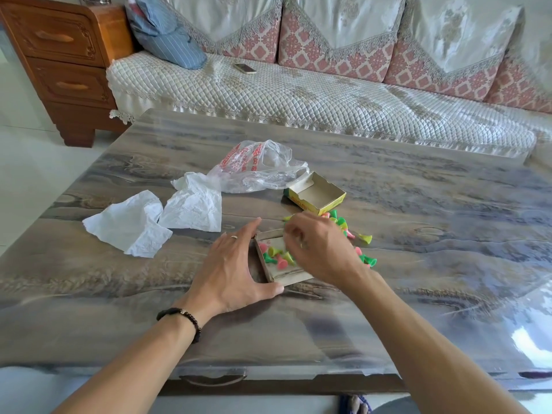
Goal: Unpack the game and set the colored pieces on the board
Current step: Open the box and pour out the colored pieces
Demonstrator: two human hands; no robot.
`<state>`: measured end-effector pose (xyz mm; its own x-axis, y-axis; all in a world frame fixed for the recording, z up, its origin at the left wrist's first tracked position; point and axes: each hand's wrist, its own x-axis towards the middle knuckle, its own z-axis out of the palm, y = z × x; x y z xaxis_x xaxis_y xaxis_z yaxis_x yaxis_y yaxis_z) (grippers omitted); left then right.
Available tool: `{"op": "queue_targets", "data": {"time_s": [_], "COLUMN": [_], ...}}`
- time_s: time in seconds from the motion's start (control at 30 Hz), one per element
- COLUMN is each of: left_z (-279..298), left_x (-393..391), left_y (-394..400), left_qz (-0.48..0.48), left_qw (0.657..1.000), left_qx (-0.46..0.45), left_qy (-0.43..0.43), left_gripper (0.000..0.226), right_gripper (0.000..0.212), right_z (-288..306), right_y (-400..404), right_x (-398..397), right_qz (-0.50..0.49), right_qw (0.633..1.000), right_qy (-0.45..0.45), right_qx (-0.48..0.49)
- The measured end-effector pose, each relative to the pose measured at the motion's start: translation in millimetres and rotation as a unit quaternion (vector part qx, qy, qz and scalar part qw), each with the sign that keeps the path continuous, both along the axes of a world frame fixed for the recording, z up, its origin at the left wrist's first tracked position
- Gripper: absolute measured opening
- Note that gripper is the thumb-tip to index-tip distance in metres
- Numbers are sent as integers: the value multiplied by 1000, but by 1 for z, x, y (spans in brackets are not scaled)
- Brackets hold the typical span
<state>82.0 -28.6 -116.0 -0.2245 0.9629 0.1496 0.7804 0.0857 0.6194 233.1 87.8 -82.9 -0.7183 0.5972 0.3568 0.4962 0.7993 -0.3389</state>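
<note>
Right hand (321, 249) hides much of the board (280, 273).

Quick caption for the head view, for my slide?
Left hand steadies the box tray while right hand sorts colored pieces.

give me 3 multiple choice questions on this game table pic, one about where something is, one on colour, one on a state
1. Where does the phone lie?
A. on the sofa seat
B. on the table
C. on the wooden drawers

2. Which colours are the game pieces?
A. blue, black, white
B. pink, green, yellow
C. red, purple, orange

3. How is the yellow box behind the hands?
A. closed with its lid on
B. open with nothing showing inside
C. wrapped in the plastic bag

Answers:
1 A, the phone rests on the quilted sofa cover beyond the table.
2 B, the loose pieces show only pink, green and yellow.
3 B, its bare cardboard inside faces up, beside the plastic bag.
</note>
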Motion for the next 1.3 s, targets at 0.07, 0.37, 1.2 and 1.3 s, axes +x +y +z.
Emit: {"op": "queue_targets", "data": {"time_s": [0.07,0.37,1.2,1.3], "left_z": [1,3,3,2], "left_x": [0,0,3,3], "left_y": [-1,-1,-1,-2], "left_qz": [-4,-8,-12,-3], "left_qw": [1000,1000,1000,999], "left_qx": [-4,2,13,42], "left_qy": [3,-3,17,13], "left_gripper": [120,118,115,111], "right_gripper": [29,44,13,26], "right_z": [-3,3,21,12], "right_y": [-11,-11,41,44], "right_x": [-9,-22,32,37], "right_qz": [41,62,-234,-217], "right_qw": [993,971,942,958], "right_qy": [-98,-189,94,17], "right_qx": [-43,-133,-219,-184]}}
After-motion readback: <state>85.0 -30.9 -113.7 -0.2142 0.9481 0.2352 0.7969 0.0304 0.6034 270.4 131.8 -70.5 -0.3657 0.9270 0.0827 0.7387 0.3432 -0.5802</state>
